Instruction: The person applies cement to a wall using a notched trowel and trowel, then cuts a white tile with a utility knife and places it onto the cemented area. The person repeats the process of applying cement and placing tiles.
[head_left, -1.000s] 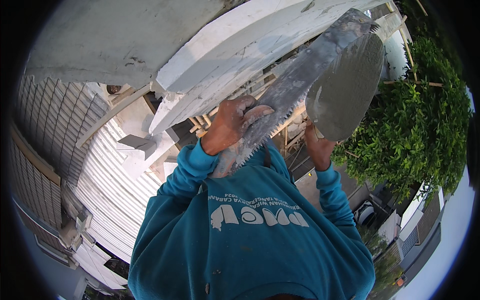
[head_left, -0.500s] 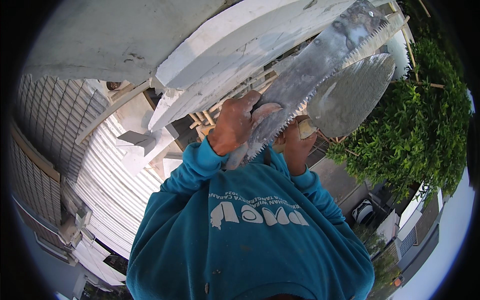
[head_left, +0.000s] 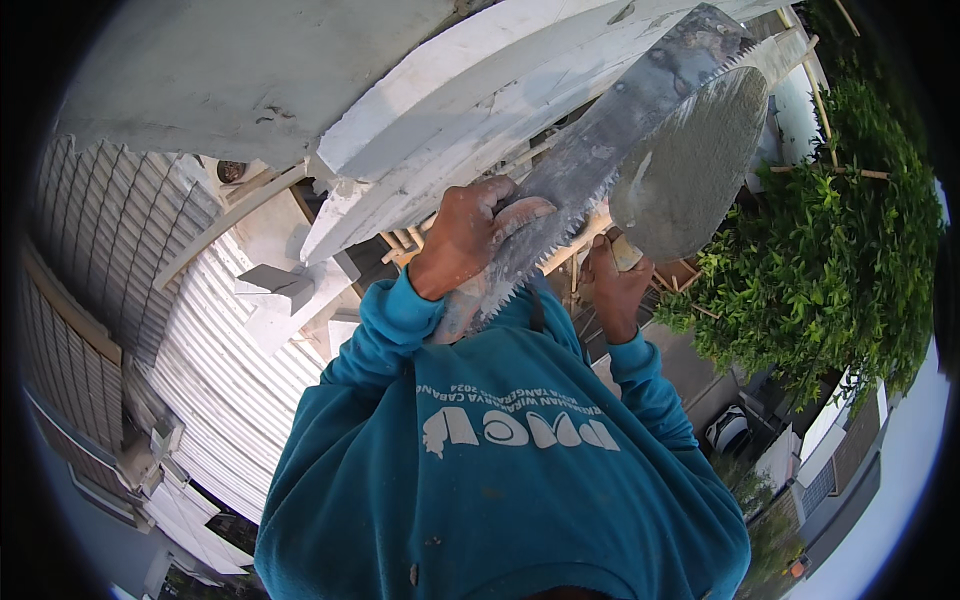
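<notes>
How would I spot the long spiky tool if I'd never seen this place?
Find the big white ledge across the top. Just below it, the left hand holds a long grey notched trowel slanting up to the right. Unlike the rounded trowel beside it, its lower edge has saw-like teeth.

Notched trowel [head_left: 610, 160]: grey metal blade, smeared pale grey, saw-toothed lower edge. Round trowel [head_left: 690, 165], just right of the notched trowel: dull grey, speckled. Sweatshirt [head_left: 500, 480], below the notched trowel: teal with white lettering. Moulding [head_left: 420, 130], left of it: white, grey-streaked. Corrugated roof [head_left: 230, 380], lower left: white, ribbed. Shrub [head_left: 830, 260], right: green.
</notes>
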